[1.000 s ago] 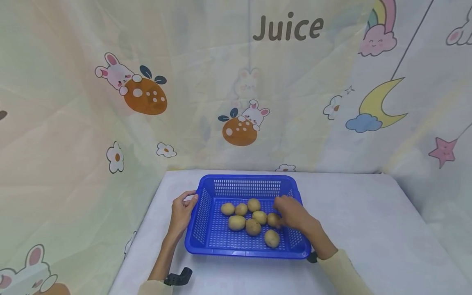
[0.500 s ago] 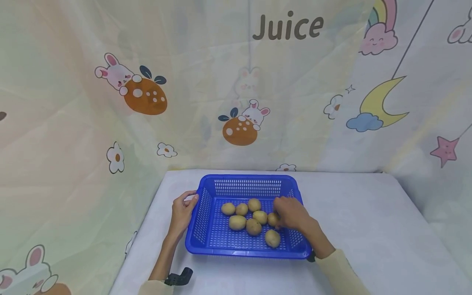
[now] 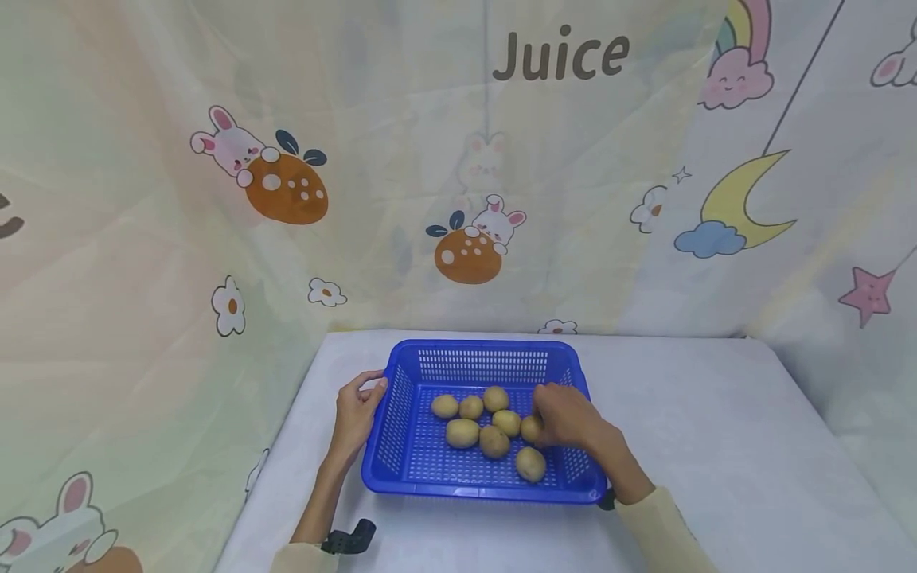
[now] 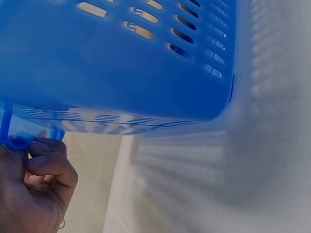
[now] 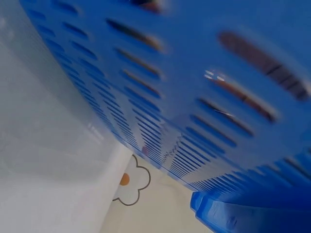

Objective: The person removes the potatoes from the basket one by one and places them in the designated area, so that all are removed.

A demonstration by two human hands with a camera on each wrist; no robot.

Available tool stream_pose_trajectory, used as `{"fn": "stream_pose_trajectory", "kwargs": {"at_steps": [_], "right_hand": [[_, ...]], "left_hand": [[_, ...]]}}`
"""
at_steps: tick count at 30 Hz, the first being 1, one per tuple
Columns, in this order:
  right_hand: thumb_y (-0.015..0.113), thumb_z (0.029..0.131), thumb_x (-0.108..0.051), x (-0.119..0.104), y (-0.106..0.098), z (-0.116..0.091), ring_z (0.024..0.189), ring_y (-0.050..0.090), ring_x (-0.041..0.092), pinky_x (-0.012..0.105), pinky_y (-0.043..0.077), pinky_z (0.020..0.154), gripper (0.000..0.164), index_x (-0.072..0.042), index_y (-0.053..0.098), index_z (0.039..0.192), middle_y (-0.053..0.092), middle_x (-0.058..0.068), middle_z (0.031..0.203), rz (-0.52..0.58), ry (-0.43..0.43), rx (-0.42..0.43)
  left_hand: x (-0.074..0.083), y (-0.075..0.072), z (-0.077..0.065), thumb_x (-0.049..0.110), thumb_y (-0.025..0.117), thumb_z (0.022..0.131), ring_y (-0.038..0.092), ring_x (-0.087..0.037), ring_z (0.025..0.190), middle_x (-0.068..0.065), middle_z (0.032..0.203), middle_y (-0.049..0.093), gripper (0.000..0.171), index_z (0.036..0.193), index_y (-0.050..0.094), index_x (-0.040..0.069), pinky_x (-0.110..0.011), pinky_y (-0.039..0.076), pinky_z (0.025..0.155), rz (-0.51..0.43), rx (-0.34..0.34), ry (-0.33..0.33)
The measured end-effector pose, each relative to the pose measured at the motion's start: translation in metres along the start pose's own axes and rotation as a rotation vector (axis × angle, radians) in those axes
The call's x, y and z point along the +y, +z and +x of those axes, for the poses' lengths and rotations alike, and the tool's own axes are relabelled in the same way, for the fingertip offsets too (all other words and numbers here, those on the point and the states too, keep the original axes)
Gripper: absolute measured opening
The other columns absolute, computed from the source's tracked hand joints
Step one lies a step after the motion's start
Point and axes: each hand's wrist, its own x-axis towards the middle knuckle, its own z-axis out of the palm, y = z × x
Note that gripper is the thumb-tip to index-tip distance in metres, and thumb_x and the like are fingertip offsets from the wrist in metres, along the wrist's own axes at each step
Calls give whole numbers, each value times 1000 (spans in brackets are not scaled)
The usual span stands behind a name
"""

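Note:
A blue perforated plastic basket (image 3: 483,493) stands on the white table, with several potatoes on its bottom. My left hand (image 3: 353,418) grips the basket's left rim; in the left wrist view that hand (image 4: 41,187) has its fingers curled at the blue edge. Inside the basket, at the right, my right hand (image 3: 569,415) holds a potato (image 3: 531,430), partly covered by the fingers. Another potato (image 3: 531,464) lies just in front of it. The right wrist view has the basket's slotted outer wall (image 5: 170,109) across it, and the right hand is mostly hidden there.
The white tabletop (image 3: 731,446) stretches to the right of the basket. Behind it hangs a printed cloth (image 3: 387,199) with rabbits and flowers. A black wrist mount (image 3: 349,537) sits on the left forearm, close to the table.

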Motion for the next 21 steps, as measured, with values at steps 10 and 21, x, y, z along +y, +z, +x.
{"fn": "stream_pose_trajectory", "kwargs": {"at_steps": [10,21], "right_hand": [[94,73,-12,3,-6,0,59,43,7,22,34,54,29,-14,66,71,48,-10,60,80,-16,-43],[99,76,-22,8,-15,-5,79,65,8,30,56,79,33,-10,82,102,76,-9,86,213,-41,-64]], "left_hand": [[-2,1,2,24,60,114,74,-14,63,-26,93,81,36,140,67,1,-23,56,56,9,-2,-1],[-1,1,2,24,59,114,74,-15,63,-25,91,81,34,139,67,1,-23,54,56,18,0,-5]]}}
